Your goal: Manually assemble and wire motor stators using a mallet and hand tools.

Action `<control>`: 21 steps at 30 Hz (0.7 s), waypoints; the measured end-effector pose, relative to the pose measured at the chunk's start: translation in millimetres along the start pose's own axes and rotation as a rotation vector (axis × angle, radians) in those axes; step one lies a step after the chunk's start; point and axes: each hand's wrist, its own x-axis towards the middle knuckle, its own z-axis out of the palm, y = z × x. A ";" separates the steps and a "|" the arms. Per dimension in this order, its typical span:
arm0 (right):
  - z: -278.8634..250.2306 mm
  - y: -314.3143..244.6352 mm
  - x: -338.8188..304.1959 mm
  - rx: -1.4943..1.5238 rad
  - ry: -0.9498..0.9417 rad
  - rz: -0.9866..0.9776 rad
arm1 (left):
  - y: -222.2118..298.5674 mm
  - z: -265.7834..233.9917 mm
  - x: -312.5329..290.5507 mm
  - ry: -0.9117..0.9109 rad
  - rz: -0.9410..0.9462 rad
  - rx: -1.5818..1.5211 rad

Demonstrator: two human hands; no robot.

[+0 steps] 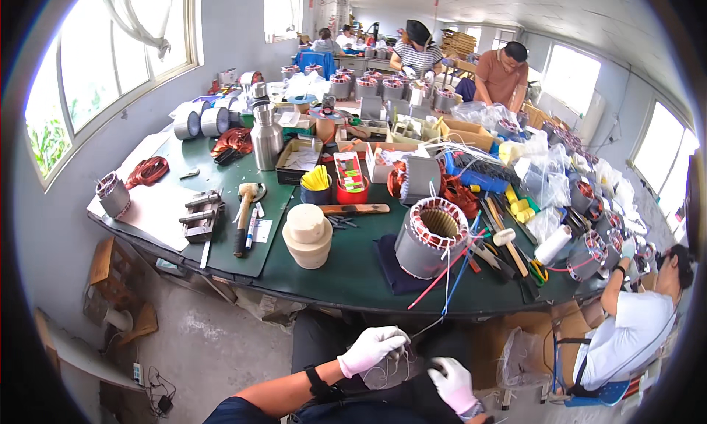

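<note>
My left hand, in a white glove, is closed on a tangled thin pale cord above my lap. One strand runs from it up past the table's front edge to the blue sleeving hanging there. My right hand, also gloved, is beside the tangle with its fingers apart; nothing shows in its grip. Beyond my hands a motor stator stands upright on a dark cloth pad. White lacing and red wire ring its top. Pink sleeving slants down from it over the edge.
On the green table are a stacked wooden block, a hammer, a metal fixture, a steel flask, copper coils, and scissors. Several people work around it; one person sits at the right.
</note>
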 end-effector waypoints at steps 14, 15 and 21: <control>-17.0 98.6 -37.4 -0.137 -0.622 0.256 | 53.2 -79.7 27.2 0.292 0.115 0.186; -20.7 95.0 -33.8 -0.109 -0.653 0.268 | 51.0 -82.3 28.3 0.294 0.109 0.177; -51.2 55.8 -50.2 0.127 -0.912 0.284 | 54.4 -93.1 41.1 0.291 0.147 0.188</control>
